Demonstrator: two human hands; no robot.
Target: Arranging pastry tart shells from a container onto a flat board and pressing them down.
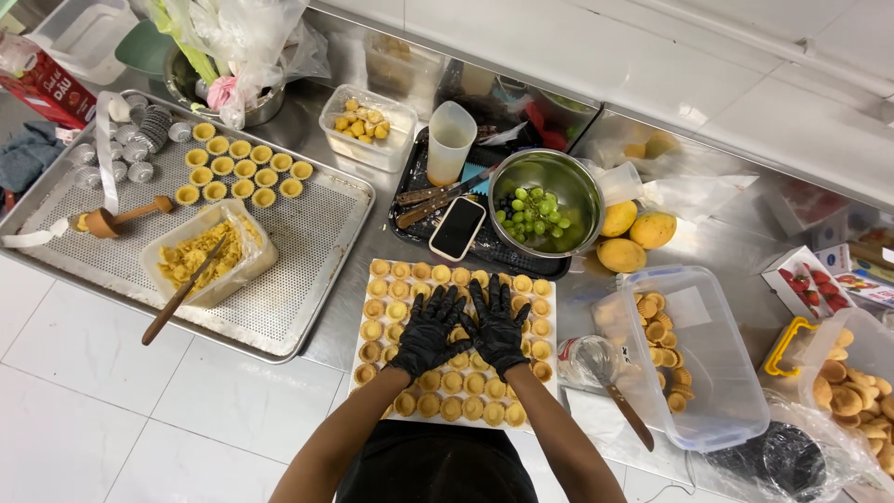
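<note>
Now both gloved hands flat, fingers spread, gripping nothing. Left hand [430,333] and right hand [496,328] side by side, pressing down on small tart shells [453,382] on white board [358,371]. Shells right under palms, neither hand nearer.

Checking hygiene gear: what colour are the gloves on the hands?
Black, on both the left hand and right hand; head view.

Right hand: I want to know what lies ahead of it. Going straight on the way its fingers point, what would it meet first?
The right hand points up-frame across the tart shells; past them, the black phone probably comes first, though height is unclear.
</note>
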